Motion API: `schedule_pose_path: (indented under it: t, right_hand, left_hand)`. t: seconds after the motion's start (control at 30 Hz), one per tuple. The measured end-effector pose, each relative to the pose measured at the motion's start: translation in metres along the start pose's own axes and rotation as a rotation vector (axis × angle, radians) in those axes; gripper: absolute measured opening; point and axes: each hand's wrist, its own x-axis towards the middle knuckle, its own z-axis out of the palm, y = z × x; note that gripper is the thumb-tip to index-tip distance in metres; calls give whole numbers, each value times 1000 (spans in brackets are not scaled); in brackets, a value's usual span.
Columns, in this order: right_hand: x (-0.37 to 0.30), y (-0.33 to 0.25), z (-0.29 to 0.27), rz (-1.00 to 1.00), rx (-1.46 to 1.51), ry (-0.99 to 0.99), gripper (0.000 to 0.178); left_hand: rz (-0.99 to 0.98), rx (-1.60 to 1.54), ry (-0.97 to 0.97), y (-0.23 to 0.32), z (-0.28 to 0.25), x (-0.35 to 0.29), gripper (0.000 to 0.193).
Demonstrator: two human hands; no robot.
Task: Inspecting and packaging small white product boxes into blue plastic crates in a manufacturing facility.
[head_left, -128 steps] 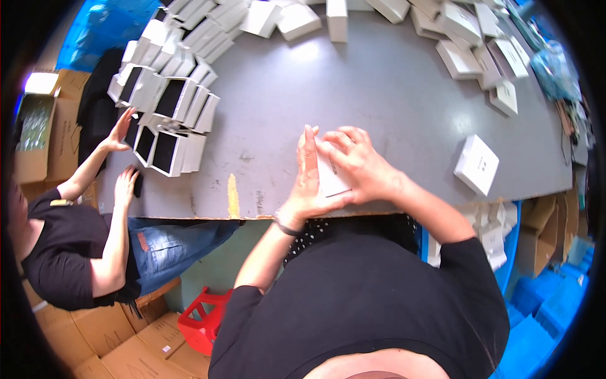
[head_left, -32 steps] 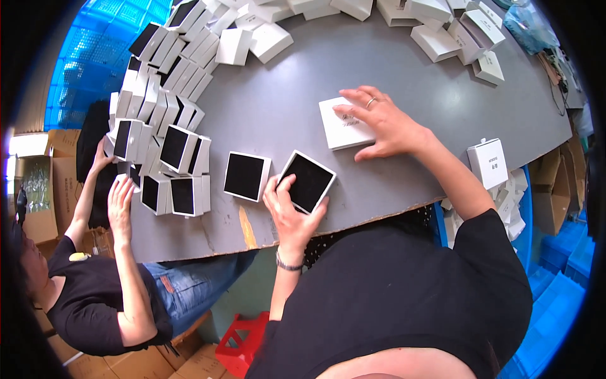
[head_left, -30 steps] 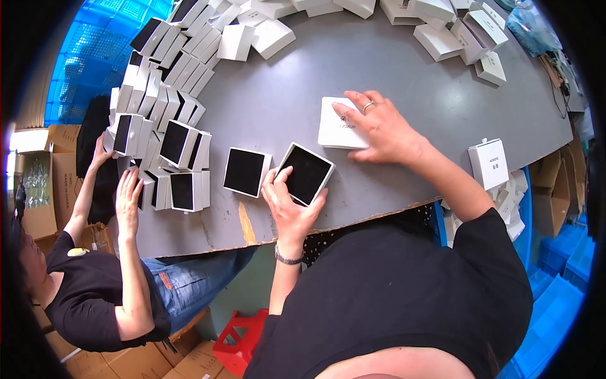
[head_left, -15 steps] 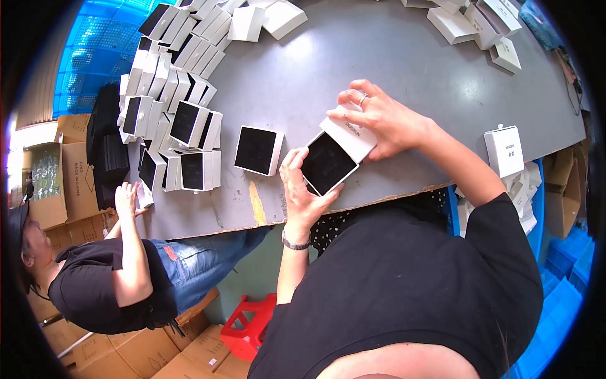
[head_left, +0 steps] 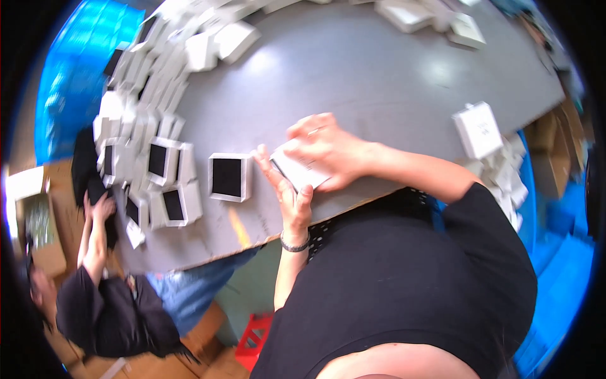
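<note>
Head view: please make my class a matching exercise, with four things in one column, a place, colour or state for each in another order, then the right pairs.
Things
1. Left hand
2. Stool
3. Black-faced box standing apart
4. Right hand

Matches
A. On the table, between the massed boxes and the left hand
B. Wears a ring, lies over a white box
C. Has a wristband
D. Red

Pairs: 1-C, 2-D, 3-A, 4-B
</note>
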Motion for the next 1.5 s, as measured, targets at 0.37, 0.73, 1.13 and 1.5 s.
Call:
schedule_pose_path:
  t: [0.37,0.73,1.13,1.5]
  right_hand:
    - [-175,9,-131,1270,-788,182,91]
    - [-219,228,-264,786,-935,182,89]
    - [-120,45,-108,463,-200,28,100]
    - [-39,31,-75,150,32,-196,101]
  left_hand:
    - [215,1033,25,2,-82,40,74]
    - [-37,912,-76,19,-19,44,80]
    - [27,564,-45,3,-21,14,102]
    - [116,416,-235,7,-16,15,102]
